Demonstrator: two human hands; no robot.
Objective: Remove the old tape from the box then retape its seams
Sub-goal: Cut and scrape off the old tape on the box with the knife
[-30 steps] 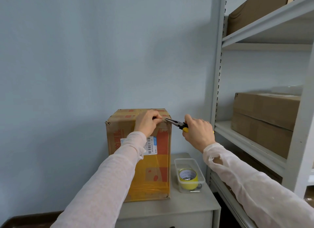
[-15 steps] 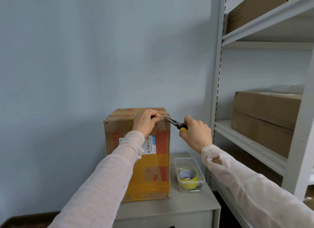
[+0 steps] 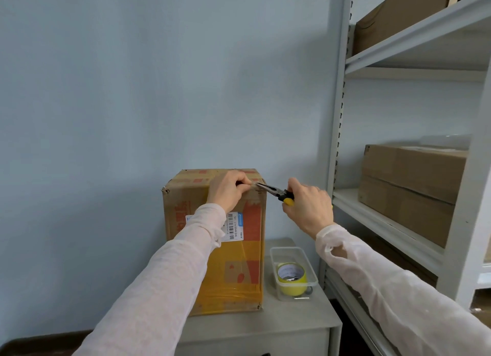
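Observation:
A tall cardboard box with red print, a barcode label and yellow tape round its lower half stands on a grey cabinet. My left hand rests on the box's top front edge, its fingers pinching old tape near the right corner. My right hand grips the yellow handles of pliers. The pliers' jaws meet my left fingertips at that tape. A yellow tape roll lies in a clear plastic tub to the right of the box.
A grey metal shelving rack stands close on the right, with brown cartons on its middle shelf and top shelf. A pale blue wall is right behind the box. The cabinet top ends just in front of the box and tub.
Both hands stay at the box's top right corner with the pliers on the tape. The view has shifted slightly; the hands sit a touch lower and left.

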